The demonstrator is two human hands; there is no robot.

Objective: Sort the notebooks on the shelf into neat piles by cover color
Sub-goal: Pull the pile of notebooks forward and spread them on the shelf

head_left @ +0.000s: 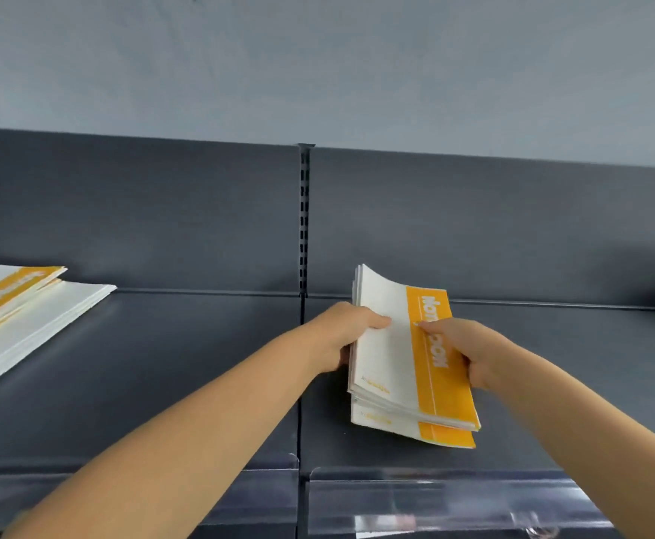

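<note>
Gripping notebook stack (388, 355) both sides w/ curled fingers of left hand (347, 332) & right hand (463, 350); prob. squaring edges for neat pile.

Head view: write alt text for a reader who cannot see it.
Two bare hands grip a stack of white-and-orange notebooks over the right half of a dark grey shelf, the left hand on its left edge and the right hand on its orange band. A second pile of similar notebooks lies at the shelf's far left.
</note>
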